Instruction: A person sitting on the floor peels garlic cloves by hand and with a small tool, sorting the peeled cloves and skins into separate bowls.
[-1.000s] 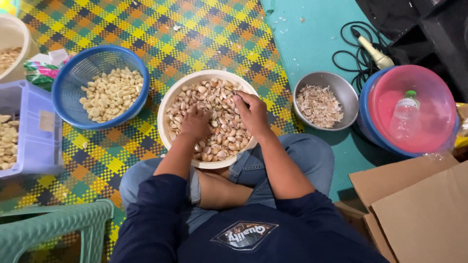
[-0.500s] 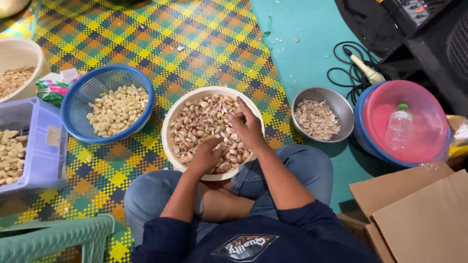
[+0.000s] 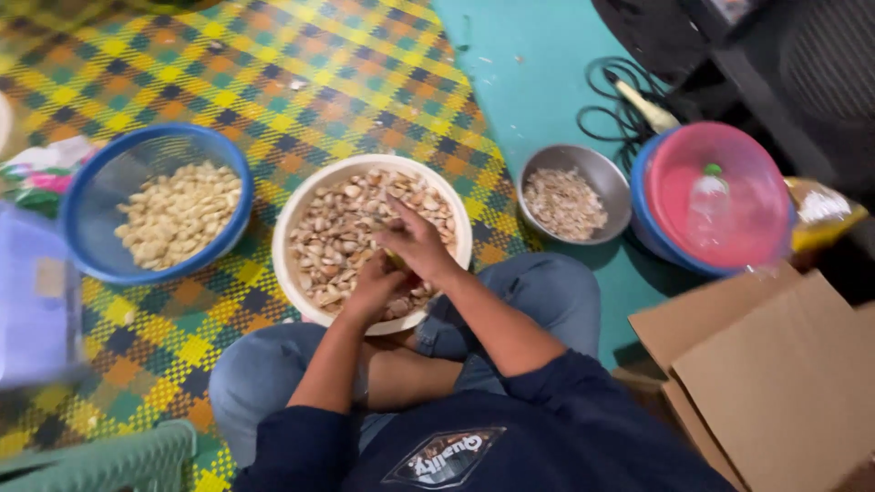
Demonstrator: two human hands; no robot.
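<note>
A white bowl [image 3: 301,205] full of unpeeled garlic cloves [image 3: 342,228] sits on the mat in front of my crossed legs. Both hands meet over its near rim. My left hand [image 3: 372,290] is curled with the fingers closed around a small garlic clove [image 3: 396,261]. My right hand [image 3: 417,241] comes down from above, and its fingertips pinch the same clove. A blue basket [image 3: 100,264] of pale peeled cloves [image 3: 178,214] stands to the left. To the right, a small metal bowl [image 3: 602,169] holds papery skins [image 3: 563,200].
A chequered woven mat [image 3: 273,82] covers the floor. A pink lid on a blue tub [image 3: 720,196] with a plastic bottle stands far right, cardboard [image 3: 775,383] below it, black cables [image 3: 629,100] behind. A pale plastic box [image 3: 32,301] and a green basket edge [image 3: 109,460] are at left.
My hands were spread over the cloves in the white bowl. They have drawn back to the near rim and closed together on one clove. The view has shifted slightly.
</note>
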